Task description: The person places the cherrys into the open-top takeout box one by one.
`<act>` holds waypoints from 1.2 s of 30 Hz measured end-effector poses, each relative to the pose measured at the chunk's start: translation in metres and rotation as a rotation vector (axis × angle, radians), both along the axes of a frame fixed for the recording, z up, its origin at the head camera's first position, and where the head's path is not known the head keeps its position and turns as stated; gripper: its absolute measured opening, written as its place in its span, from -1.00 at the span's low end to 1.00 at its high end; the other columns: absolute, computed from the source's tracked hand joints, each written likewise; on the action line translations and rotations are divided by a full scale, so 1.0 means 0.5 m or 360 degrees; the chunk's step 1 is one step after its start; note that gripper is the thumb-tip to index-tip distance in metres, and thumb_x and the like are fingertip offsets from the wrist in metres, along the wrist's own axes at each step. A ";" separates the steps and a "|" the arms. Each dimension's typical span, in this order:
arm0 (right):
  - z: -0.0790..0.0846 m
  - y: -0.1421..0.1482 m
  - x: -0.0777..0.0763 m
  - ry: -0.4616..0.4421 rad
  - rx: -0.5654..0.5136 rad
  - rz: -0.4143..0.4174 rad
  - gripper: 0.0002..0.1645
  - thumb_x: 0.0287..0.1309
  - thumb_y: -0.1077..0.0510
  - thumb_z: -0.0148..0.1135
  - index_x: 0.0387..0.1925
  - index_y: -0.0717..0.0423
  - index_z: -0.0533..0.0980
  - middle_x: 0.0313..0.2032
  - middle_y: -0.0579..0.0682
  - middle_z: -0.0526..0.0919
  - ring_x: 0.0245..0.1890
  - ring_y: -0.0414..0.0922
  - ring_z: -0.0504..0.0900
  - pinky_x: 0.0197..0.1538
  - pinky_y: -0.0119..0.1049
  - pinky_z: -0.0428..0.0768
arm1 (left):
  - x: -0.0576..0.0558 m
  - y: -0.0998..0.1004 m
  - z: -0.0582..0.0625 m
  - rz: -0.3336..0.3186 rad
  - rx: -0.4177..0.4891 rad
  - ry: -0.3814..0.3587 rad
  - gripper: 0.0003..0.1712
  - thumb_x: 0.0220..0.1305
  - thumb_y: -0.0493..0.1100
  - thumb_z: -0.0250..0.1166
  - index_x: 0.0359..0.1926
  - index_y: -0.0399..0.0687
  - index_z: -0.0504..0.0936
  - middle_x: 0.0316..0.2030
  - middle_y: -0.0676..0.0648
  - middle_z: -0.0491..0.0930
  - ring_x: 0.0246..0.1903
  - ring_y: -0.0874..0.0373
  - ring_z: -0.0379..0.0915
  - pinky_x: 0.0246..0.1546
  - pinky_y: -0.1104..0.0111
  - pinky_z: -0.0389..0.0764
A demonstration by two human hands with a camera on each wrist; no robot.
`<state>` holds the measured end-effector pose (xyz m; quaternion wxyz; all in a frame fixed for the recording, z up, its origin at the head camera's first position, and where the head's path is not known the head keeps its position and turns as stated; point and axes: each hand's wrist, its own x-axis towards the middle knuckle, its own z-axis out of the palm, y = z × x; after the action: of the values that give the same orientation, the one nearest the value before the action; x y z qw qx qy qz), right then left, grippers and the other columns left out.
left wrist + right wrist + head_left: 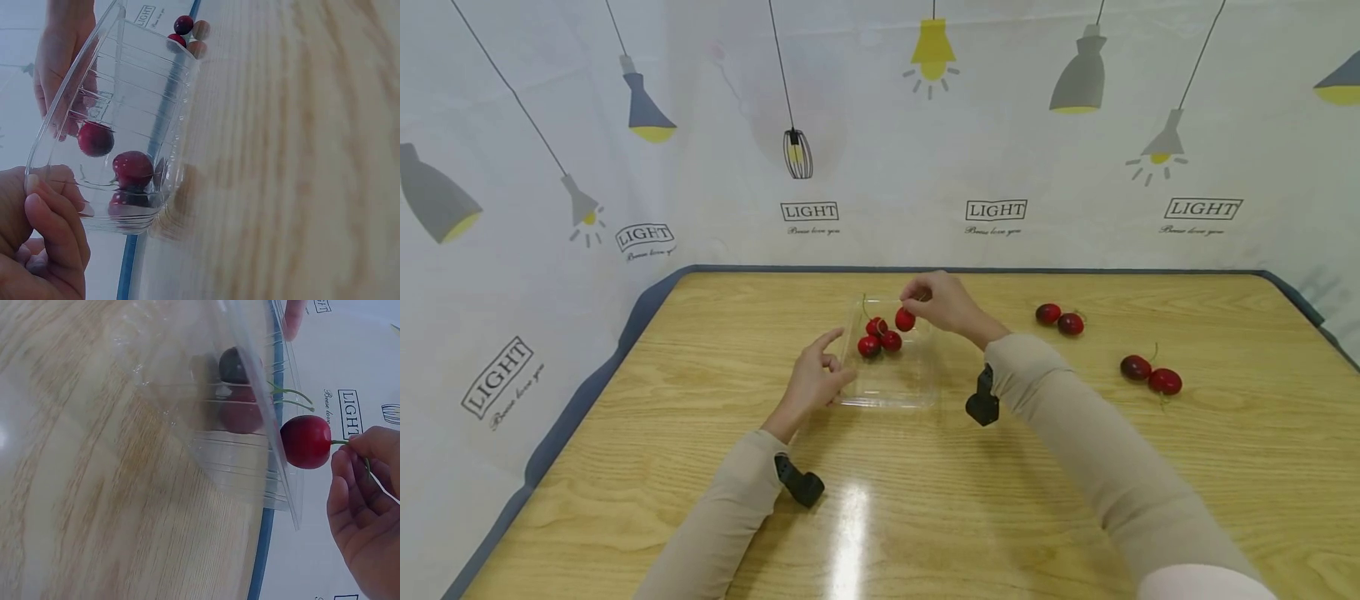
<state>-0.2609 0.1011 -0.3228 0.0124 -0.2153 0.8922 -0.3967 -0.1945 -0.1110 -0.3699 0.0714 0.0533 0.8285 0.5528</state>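
Observation:
A clear plastic box (889, 402) stands on the table with three dark red cherries (868, 347) grouped toward its back left. My left hand (812, 382) is at the box's left side; the left wrist view shows its thumb and fingers pinching the rim (36, 147). Over the box's back right part, my right hand (946, 305) holds another cherry (905, 319). Its fingers pinch the thin green stem (339, 442), and the red fruit hangs right at the rim in the right wrist view. Green stems rise from some cherries inside the box.
To the right on the wooden table (1000, 517) lie two pairs of cherries, one pair (1070, 324) farther back and one pair (1164, 382) nearer. A white curtain (880, 167) printed with lamps hangs behind the table. Each wrist wears a black camera mount (982, 400).

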 end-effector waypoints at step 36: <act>-0.032 -0.035 -0.023 -0.0210 -0.0178 -0.0217 -0.84 0.08 0.26 0.10 -0.32 0.27 0.53 -0.37 0.08 0.57 -0.40 -0.13 0.49 -0.41 -0.42 0.42 | -0.005 0.002 -0.003 0.0012 -0.0027 -0.0013 -0.22 0.03 -0.39 0.17 0.30 -0.14 0.10 -0.74 0.01 0.29 -0.91 0.29 0.14 -0.84 0.43 0.22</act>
<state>-0.2723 0.0837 -0.3389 0.0321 -0.1280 0.8784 -0.4593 -0.1972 -0.1102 -0.3713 0.0733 0.0473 0.8330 0.5463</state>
